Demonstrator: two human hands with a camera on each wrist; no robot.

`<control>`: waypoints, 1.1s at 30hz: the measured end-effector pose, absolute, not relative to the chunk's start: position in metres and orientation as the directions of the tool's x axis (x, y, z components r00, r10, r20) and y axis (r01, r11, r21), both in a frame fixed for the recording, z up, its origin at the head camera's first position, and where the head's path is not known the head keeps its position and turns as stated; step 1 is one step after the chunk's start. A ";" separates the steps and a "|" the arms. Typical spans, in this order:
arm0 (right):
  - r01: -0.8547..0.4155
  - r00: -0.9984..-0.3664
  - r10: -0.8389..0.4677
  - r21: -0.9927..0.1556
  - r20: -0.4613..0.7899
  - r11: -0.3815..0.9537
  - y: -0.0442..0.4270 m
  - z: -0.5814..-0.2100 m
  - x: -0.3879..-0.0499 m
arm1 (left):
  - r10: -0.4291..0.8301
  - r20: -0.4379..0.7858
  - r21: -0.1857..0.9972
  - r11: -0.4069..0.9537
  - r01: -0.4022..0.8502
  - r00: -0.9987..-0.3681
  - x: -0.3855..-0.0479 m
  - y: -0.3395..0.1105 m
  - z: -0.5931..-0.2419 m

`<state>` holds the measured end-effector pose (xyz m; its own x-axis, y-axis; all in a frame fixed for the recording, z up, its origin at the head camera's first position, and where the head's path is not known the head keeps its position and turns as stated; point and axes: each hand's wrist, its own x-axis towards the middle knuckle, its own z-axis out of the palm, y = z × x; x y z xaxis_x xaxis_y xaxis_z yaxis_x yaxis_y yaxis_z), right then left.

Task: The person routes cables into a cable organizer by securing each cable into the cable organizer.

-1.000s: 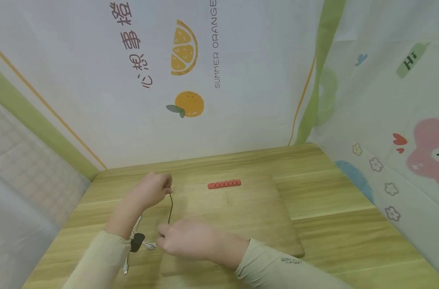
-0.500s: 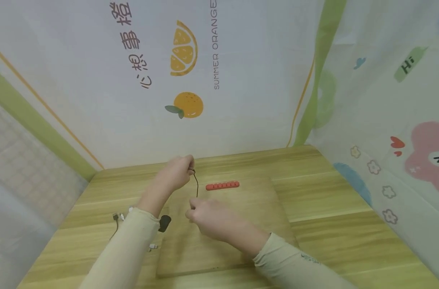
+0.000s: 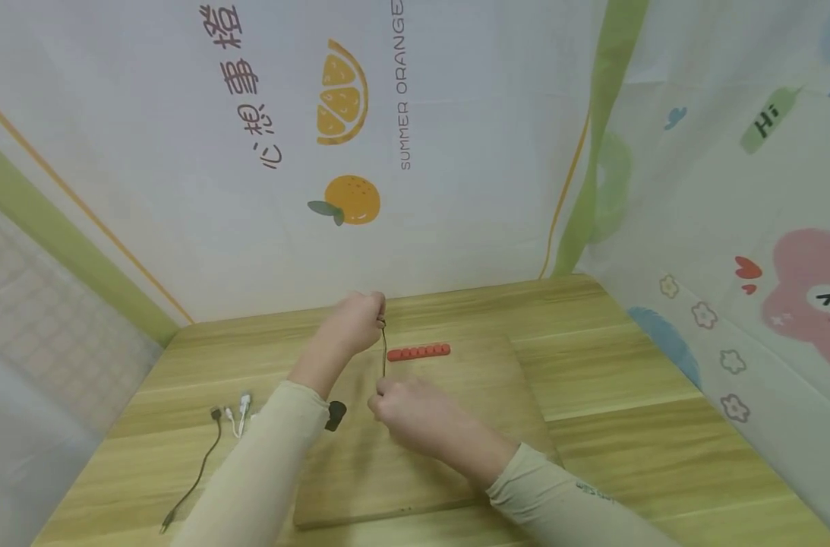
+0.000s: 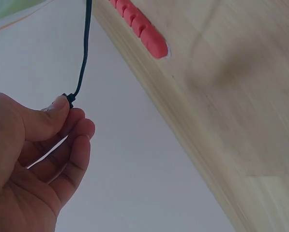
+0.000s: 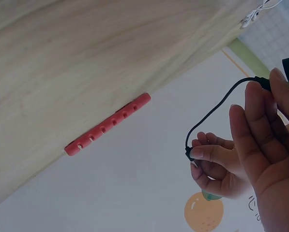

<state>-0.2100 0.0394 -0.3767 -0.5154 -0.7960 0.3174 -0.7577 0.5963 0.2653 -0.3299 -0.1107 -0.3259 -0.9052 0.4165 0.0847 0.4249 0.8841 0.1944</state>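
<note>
left hand (image 3: 353,323): thumb and fingertips pinching one end of a short black cord (image 3: 384,351). right hand (image 3: 415,414): pinching the other end, nearer the body. cord raised off the wooden board (image 3: 360,486), just left of a red notched strip (image 3: 418,352); curves in right wrist view. strip lies near the board's far edge. on the table (image 3: 633,365), left of the board: a second black cord (image 3: 201,472), white cords (image 3: 242,414) beside it, partly behind the left sleeve (image 3: 267,456).

Free passage over the board (image 3: 486,372), far right corner; leftward, a seemingly low red strip (image 3: 418,352) and suspended cable (image 4: 86,43).
</note>
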 end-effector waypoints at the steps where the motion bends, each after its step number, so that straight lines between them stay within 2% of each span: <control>1: -0.757 -0.514 -0.796 0.269 0.318 0.596 0.039 -0.378 -0.210 | 0.419 0.085 0.192 0.883 0.427 -0.904 -0.331 -0.109 -0.328; 6: -0.747 -0.530 -0.792 0.274 0.304 0.605 0.042 -0.382 -0.211 | 0.424 0.075 0.210 0.878 0.430 -0.903 -0.337 -0.103 -0.339; 16: -0.739 -0.590 -0.777 0.241 0.218 0.629 0.048 -0.393 -0.219 | 0.367 0.028 0.300 0.884 0.358 -0.930 -0.350 -0.097 -0.365; 21: -0.747 -0.595 -0.777 0.217 0.204 0.629 0.050 -0.398 -0.225 | 0.349 0.024 0.263 0.902 0.342 -0.937 -0.353 -0.090 -0.378; 27: -0.757 -0.624 -0.763 0.114 0.167 0.644 0.049 -0.400 -0.231 | 0.329 0.028 0.247 0.913 0.326 -0.944 -0.357 -0.085 -0.385; 33: -0.744 -0.643 -0.753 0.122 0.138 0.657 0.050 -0.401 -0.233 | 0.344 0.026 0.259 0.905 0.338 -0.939 -0.359 -0.081 -0.386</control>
